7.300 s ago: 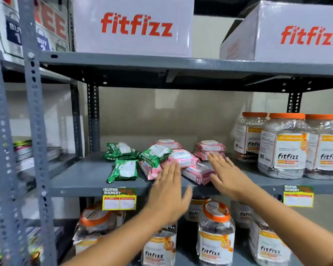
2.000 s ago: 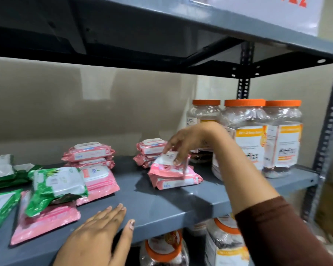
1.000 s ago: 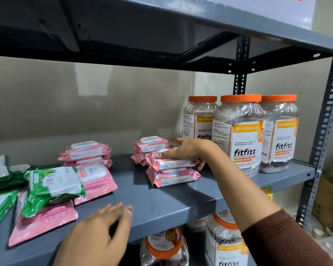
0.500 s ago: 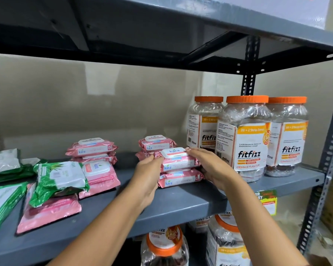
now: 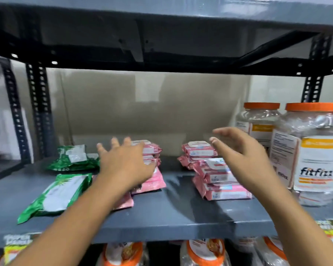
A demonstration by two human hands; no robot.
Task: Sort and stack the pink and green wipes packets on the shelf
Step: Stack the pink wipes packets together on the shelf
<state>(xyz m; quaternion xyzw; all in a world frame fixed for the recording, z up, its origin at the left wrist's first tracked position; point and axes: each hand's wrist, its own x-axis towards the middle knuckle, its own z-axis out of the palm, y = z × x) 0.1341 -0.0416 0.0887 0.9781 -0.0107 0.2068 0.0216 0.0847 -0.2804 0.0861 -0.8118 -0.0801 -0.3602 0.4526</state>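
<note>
Pink wipes packets lie in groups on the grey shelf [image 5: 181,217]. A two-high front stack [image 5: 221,186] sits at the right, with another stack [image 5: 197,151] behind it. A rear stack [image 5: 151,150] and loose pink packets [image 5: 155,182] sit in the middle. Green packets lie at the left, one at the front [image 5: 56,194] and one behind [image 5: 73,157]. My left hand [image 5: 123,166] hovers open over the middle pink packets, hiding part of them. My right hand [image 5: 238,154] is open in the air above the front right stack, holding nothing.
Clear jars with orange lids [image 5: 313,150] stand at the shelf's right end, close to the pink stacks. The upper shelf's underside [image 5: 161,45] hangs low overhead. More jars [image 5: 206,252] fill the shelf below. Slotted uprights [image 5: 40,112] stand at the left.
Both hands have let go of the front right pink stack. My left hand moved left to the middle pink packets; my right hand lifted off. The view shifted left.
</note>
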